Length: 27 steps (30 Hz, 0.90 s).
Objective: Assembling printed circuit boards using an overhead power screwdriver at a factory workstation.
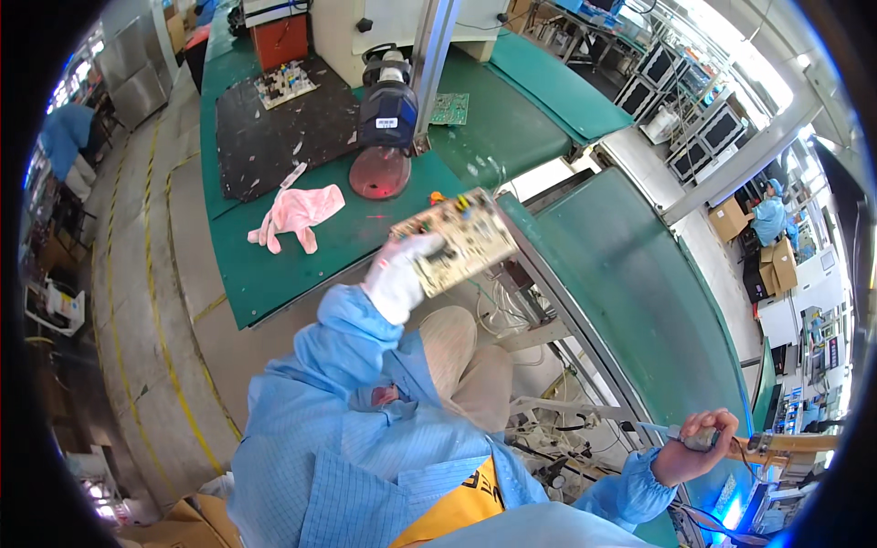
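Observation:
My left hand (396, 278), in a white glove, is closed on the edge of a tan circuit board (475, 239) crowded with small parts. The board is tilted and held above the gap between the green table and the conveyor. At the lower right my bare right hand (698, 446) is wrapped round a slim tool (670, 431) with a pale shaft pointing left; its exact kind is unclear. Beyond the board, a blue-black scanner (387, 119) on a stand casts red light over a round reddish disc (380, 173). A pink glove (301, 216) lies on the table nearby.
A green conveyor belt (639, 283) with a metal rail runs along my right. Another circuit board (285, 84) rests on a black mat (274, 142) at the far left, and a green board (449, 109) sits behind the scanner. Cables (557, 447) hang beneath the conveyor.

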{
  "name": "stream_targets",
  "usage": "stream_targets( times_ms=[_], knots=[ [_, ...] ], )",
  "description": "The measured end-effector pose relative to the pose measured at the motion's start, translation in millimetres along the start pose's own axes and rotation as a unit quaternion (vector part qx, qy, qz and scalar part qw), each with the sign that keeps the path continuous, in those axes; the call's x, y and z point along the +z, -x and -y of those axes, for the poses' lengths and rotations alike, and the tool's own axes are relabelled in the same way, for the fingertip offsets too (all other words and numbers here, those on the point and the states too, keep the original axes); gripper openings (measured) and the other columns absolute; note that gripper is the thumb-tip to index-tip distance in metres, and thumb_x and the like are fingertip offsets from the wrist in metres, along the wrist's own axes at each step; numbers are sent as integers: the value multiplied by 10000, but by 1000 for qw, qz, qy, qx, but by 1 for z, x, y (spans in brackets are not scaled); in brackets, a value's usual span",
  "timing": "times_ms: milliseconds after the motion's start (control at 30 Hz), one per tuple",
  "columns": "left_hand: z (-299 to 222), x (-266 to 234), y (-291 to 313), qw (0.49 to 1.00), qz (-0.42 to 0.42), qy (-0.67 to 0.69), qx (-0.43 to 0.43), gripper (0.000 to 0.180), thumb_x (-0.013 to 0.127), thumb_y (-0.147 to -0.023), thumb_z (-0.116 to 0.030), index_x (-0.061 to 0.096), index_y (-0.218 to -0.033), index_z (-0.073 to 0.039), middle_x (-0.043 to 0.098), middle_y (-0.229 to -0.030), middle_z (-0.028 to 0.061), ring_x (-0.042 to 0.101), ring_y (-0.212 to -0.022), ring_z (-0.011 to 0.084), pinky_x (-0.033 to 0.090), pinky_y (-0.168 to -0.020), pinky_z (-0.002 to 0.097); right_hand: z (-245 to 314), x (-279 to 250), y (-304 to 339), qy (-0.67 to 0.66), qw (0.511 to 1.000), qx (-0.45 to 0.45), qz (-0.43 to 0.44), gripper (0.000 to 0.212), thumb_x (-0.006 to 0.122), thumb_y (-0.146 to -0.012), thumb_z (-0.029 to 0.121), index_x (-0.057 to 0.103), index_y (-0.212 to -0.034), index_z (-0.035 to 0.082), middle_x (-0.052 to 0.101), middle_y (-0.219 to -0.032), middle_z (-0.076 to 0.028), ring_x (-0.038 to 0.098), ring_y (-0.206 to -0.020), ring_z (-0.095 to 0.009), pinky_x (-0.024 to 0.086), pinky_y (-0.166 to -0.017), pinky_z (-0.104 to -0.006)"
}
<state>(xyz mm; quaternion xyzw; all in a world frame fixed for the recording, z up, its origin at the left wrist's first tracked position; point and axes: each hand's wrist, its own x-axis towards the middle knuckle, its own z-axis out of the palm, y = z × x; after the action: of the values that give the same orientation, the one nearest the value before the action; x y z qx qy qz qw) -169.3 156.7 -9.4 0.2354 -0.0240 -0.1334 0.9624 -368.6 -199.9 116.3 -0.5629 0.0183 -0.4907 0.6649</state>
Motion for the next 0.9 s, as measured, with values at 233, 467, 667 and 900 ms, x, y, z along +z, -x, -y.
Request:
stream_targets(
  times_ms=[233, 467, 667, 900],
  knots=[
    [56, 50, 11, 985, 81, -21, -151, 387, 601, -822, -77, 522, -1183, 39, 632, -1068, 155, 645, -927, 236, 539, -805, 350, -10, 21, -5, -5, 1000, -10, 16, 235, 428, -916, 260, 462, -848, 38, 432, -726, -74, 349, -417, -115, 275, -359, -212],
    [78, 66, 11, 979, 93, -71, -168, 414, 653, -815, -134, 537, -1187, 5, 638, -1066, 104, 637, -902, 179, 523, -785, 295, -15, 35, -8, -42, 997, -14, 70, 250, 418, -937, 266, 483, -857, 39, 441, -772, -71, 377, -464, -106, 304, -398, -210],
    [100, 62, 16, 962, 173, -95, -191, 476, 627, -832, -104, 468, -1264, 12, 588, -1169, 114, 581, -1040, 178, 455, -916, 306, -17, 42, -7, -69, 993, -20, 95, 238, 422, -928, 254, 490, -867, 34, 451, -776, -76, 390, -479, -109, 310, -396, -215],
    [112, 88, 29, 951, 185, -107, -223, 573, 683, -740, 1, 466, -1270, -34, 568, -1198, 85, 544, -1088, 176, 429, -948, 299, -19, 58, -4, -85, 995, -19, 57, 258, 450, -901, 285, 512, -877, 36, 474, -780, -75, 414, -535, -107, 306, -405, -213]
  ],
)
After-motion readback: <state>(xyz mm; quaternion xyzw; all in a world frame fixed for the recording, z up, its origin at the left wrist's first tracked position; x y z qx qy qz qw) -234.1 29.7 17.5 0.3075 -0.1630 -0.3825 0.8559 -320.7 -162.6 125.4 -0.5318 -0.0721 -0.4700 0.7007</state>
